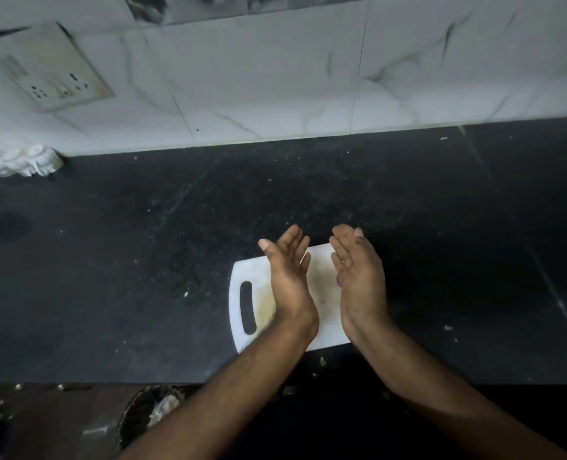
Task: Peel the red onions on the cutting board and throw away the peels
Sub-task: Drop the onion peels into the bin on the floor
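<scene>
Both my left hand [288, 273] and right hand [358, 270] hover open, palms facing, holding nothing, above the white cutting board [242, 277] on the dark counter [142, 260].

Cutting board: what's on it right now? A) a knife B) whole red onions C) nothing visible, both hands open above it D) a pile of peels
C: the white cutting board shows only bare, faintly stained surface where visible, and the left hand and right hand hover over it with fingers straight, palms facing each other, holding nothing.
</scene>
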Demonstrator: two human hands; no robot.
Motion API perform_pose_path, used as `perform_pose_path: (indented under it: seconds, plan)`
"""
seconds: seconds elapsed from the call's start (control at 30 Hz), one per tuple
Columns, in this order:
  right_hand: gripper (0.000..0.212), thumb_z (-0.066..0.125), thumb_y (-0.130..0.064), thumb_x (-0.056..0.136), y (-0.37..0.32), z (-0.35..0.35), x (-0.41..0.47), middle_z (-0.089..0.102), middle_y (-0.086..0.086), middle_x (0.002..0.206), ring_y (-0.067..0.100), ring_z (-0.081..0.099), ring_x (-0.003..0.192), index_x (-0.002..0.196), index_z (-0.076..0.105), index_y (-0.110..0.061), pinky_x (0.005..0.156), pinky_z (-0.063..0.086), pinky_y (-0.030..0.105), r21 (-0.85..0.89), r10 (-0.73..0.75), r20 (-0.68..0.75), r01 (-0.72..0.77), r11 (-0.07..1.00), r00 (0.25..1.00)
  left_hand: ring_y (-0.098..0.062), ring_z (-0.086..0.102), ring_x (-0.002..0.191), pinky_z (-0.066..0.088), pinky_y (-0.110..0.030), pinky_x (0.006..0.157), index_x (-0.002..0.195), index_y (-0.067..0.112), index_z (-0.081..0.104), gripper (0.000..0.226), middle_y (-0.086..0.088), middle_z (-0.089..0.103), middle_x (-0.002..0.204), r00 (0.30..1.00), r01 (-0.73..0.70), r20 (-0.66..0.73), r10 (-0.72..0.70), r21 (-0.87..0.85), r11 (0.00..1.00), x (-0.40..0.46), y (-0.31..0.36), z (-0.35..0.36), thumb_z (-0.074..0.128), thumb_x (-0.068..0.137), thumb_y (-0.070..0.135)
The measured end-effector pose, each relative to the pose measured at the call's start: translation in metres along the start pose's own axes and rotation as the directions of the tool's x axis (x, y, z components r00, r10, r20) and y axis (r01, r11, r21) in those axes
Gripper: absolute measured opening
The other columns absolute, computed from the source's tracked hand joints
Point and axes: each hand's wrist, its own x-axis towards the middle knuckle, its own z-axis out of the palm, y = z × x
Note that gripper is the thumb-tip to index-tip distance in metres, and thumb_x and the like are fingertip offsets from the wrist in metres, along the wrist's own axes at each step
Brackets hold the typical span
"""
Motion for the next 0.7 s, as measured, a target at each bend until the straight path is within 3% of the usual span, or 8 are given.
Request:
perform_pose_path:
  seconds: [0.1,0.2,0.27,0.37,0.47,0.6,0.7]
  plan:
    - [0.035,0.046,-0.036,0.108,0.009,-0.018,0.010,0.057,-0.018,0.140,-0.003,0.055,0.126,0.139,0.058,-0.027,0.106,0.044,0.023,-0.388,-0.156,-0.003,0.142,0.911,0.988,-0.003,0.062,0.119,0.045,-0.027,0.105,0.132,0.024,0.062,0.043,0.009,0.067,0.128,0.999,-0.042,0.034,0.033,0.306,0.951,0.012,-0.002,-0.011,0.035,0.110,0.047]
    - [0.037,0.064,-0.030,0.099,0.028,-0.045,0.024,0.049,-0.004,0.148,0.018,0.048,0.135,0.135,0.061,-0.025,0.105,0.048,0.033,-0.821,-0.151,0.145,0.204,0.533,0.978,-0.006,0.065,0.105,0.048,-0.021,0.088,0.115,0.026,0.068,0.017,0.008,0.071,0.110,0.995,-0.026,0.092,-0.028,0.540,0.841,0.022,-0.014,-0.027,0.054,0.106,0.032]
    - [0.044,0.071,-0.021,0.094,0.042,-0.057,0.025,0.045,0.002,0.149,0.024,0.041,0.137,0.136,0.061,-0.022,0.109,0.046,0.040,-0.908,-0.096,0.191,0.213,0.362,0.977,-0.009,0.065,0.103,0.048,-0.018,0.082,0.117,0.024,0.066,0.017,0.009,0.071,0.109,0.990,-0.002,0.115,-0.087,0.609,0.793,0.023,-0.024,-0.035,0.057,0.105,0.030]
    - [0.044,0.069,-0.009,0.093,0.054,-0.062,0.023,0.048,0.000,0.140,0.022,0.042,0.127,0.135,0.061,-0.020,0.106,0.047,0.039,-0.917,-0.133,0.241,0.270,0.293,0.961,-0.005,0.065,0.096,0.051,-0.013,0.074,0.129,0.026,0.057,0.026,0.007,0.069,0.110,0.980,0.004,0.149,-0.133,0.650,0.760,0.024,-0.032,-0.044,0.059,0.104,0.031]
    - [0.038,0.070,-0.014,0.093,0.051,-0.056,0.027,0.051,-0.002,0.128,0.018,0.044,0.117,0.130,0.063,-0.023,0.099,0.049,0.037,-0.919,-0.156,0.262,0.295,0.260,0.952,-0.004,0.064,0.089,0.048,-0.007,0.066,0.129,0.024,0.056,0.027,0.003,0.068,0.108,0.983,0.003,0.136,-0.120,0.651,0.759,0.025,-0.032,-0.049,0.060,0.103,0.027]
    - [0.034,0.071,-0.021,0.093,0.055,-0.039,0.025,0.054,-0.004,0.122,0.016,0.045,0.113,0.126,0.065,-0.022,0.097,0.047,0.034,-0.874,-0.120,0.375,0.393,0.284,0.919,-0.006,0.066,0.105,0.051,-0.014,0.082,0.130,0.022,0.059,0.026,0.008,0.068,0.116,0.990,-0.048,0.127,-0.057,0.698,0.714,0.030,-0.036,-0.058,0.057,0.104,0.024]
    - [0.037,0.070,-0.020,0.093,0.063,-0.028,0.022,0.055,-0.004,0.125,0.016,0.044,0.116,0.130,0.062,-0.021,0.102,0.045,0.034,-0.862,-0.087,0.404,0.410,0.298,0.911,-0.002,0.064,0.103,0.053,-0.016,0.087,0.129,0.022,0.058,0.025,0.012,0.067,0.114,0.995,-0.081,0.096,0.018,0.711,0.699,0.034,-0.035,-0.065,0.054,0.105,0.020]
